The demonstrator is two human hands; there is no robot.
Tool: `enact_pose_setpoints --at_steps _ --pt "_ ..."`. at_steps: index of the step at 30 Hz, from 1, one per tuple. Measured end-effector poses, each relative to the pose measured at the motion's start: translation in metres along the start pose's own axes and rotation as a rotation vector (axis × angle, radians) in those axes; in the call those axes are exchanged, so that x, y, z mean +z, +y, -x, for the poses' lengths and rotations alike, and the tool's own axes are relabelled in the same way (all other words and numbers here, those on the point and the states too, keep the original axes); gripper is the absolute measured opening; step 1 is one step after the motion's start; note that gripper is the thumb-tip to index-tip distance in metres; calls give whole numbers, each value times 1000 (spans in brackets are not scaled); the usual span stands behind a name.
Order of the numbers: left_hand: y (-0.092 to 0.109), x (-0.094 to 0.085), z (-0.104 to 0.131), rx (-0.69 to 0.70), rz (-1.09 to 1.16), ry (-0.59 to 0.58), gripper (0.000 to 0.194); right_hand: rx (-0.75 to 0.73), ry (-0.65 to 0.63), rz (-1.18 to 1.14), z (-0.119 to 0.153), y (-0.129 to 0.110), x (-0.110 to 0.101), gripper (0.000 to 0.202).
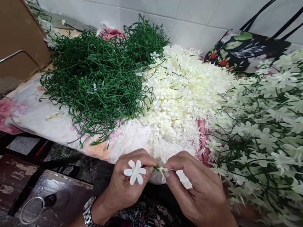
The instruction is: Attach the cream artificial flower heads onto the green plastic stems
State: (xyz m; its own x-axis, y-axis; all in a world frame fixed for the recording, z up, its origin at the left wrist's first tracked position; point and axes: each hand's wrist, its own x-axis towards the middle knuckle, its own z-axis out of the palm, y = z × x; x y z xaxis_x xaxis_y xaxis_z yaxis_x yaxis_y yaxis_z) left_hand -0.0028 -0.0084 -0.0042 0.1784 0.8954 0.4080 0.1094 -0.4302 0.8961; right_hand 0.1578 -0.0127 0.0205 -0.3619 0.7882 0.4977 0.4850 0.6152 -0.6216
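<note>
Near the front edge of the cloth-covered surface, my left hand [132, 178] pinches a thin green stem, and a white flower [134, 172] shows against its fingers. A metal watch is on that wrist. Just to the right, my right hand [196, 187] pinches a small white blossom [162, 170] at the same stem, close to the left fingertips. Beyond the hands lie a tangled heap of green stems [97, 79] on the left and a pile of loose white petals [182, 91] in the middle. Assembled white flowers [283, 139] with green stems crowd the right side.
A flowered cloth [61, 131] covers the surface. A cardboard box [12, 19] stands at the left. Against the tiled wall leans a black floral bag [247, 52]. Low on the left are a brown wooden board [63, 199] and a clear round object [32, 210].
</note>
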Motion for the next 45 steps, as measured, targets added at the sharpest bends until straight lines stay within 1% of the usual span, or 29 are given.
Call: enact_pose_setpoints --at_steps 4,8,13,22,27,35,39,42,45 --pt "0 0 0 6 -63 -19 17 -36 -14 66 0 0 2 12" --pt "-5 1 0 4 -93 -34 18 -19 -10 50 1 5 7 13" --pt "-10 5 1 -9 -91 -9 18 10 2 2 6 13 15 12" --pt "-15 6 3 -1 -174 -3 17 46 49 15 7 18 25 13" --pt "-16 8 2 32 -223 21 18 53 72 16 7 20 27 13" --pt "-17 10 1 -5 -258 43 17 66 65 33 4 19 30 13" --pt "-15 9 -1 -49 -219 19 16 65 70 15 4 19 30 13" --pt "-11 5 -2 -105 -107 2 17 85 62 -38 4 19 24 11" --pt "-9 2 -3 -122 -20 17 17 97 71 -57 5 17 14 19"
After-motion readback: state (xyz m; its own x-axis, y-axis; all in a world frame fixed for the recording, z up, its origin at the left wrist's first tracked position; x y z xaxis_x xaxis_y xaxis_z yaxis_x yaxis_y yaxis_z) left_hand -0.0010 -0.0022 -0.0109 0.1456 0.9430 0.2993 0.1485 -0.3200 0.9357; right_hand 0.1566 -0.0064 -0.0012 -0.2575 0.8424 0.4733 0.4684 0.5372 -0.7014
